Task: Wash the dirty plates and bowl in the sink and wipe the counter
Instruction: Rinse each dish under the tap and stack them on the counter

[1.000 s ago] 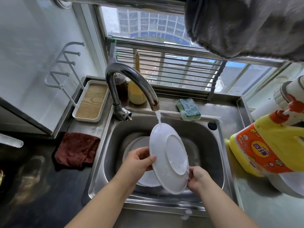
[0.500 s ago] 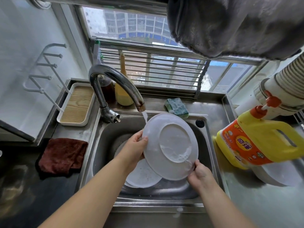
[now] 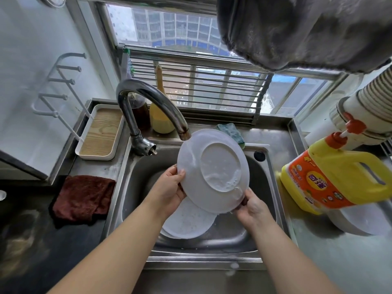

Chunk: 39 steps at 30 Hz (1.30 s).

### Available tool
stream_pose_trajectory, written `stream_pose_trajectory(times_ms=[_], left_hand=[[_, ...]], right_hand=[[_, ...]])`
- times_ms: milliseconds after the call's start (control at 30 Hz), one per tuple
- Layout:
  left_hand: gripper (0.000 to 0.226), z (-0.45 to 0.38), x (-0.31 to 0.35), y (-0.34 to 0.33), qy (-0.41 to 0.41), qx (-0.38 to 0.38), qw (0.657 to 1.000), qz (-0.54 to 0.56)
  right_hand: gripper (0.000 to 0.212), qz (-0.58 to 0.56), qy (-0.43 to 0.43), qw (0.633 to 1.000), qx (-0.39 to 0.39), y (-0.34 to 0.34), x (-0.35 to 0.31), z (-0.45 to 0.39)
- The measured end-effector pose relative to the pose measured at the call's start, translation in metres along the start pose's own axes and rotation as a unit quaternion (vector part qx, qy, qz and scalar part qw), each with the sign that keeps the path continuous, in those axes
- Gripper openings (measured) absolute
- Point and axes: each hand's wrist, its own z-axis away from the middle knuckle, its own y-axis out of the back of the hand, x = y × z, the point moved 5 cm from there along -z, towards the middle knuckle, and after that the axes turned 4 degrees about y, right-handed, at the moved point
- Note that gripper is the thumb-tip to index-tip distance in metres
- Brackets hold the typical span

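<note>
I hold a white plate [image 3: 213,169] over the steel sink [image 3: 263,187], its underside facing me and its top rim right under the faucet spout [image 3: 161,102]. Suds cling near its foot ring. My left hand [image 3: 169,188] grips the plate's left edge, thumb on the rim. My right hand [image 3: 253,205] grips its lower right edge. A second white plate [image 3: 188,223] lies flat in the basin below, partly hidden by the held plate and my left hand. No bowl is visible in the sink.
A yellow detergent jug [image 3: 339,175] stands on the right counter over a white dish [image 3: 360,219]. A green sponge [image 3: 232,131] lies behind the sink, a dark red cloth [image 3: 83,197] on the left counter, a wooden tray [image 3: 101,132] beyond it. Grey cloth [image 3: 307,30] hangs overhead.
The plate has turned from edge-on to flatter, its underside toward me, and risen closer under the spout. Both hands shifted along its rim. The view swung right.
</note>
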Motion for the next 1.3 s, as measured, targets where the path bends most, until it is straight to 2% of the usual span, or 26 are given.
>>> stream_pose_trajectory(times_ms=[267, 633, 800, 967, 1100, 1200, 1300], left_hand=[[0.024, 0.016, 0.026, 0.021, -0.086, 0.039, 0.995, 0.01], [0.027, 0.054, 0.029, 0.059, -0.132, 0.101, 0.986, 0.029], [0.025, 0.072, 0.011, 0.073, -0.11, 0.142, 0.983, 0.039], [0.02, 0.064, -0.012, 0.084, -0.061, 0.179, 0.981, 0.036], [0.024, 0.04, -0.031, 0.079, -0.01, 0.172, 0.983, 0.056], [0.037, 0.021, -0.049, 0.06, 0.015, 0.161, 0.985, 0.064], [0.034, 0.012, -0.066, 0.035, 0.019, 0.153, 0.978, 0.137]], right_hand=[[0.025, 0.023, -0.077, 0.996, -0.032, -0.023, 0.023, 0.003], [0.027, 0.05, -0.125, 0.989, -0.057, -0.049, 0.064, 0.014], [0.032, 0.101, -0.123, 0.986, -0.039, -0.045, 0.066, 0.018], [0.039, 0.103, -0.11, 0.988, -0.022, -0.022, 0.043, 0.019], [0.036, 0.104, -0.04, 0.994, -0.015, -0.005, 0.02, 0.02], [0.036, 0.069, 0.021, 0.997, -0.013, 0.004, 0.013, 0.019], [0.032, 0.006, 0.035, 0.999, 0.003, 0.009, 0.012, 0.027]])
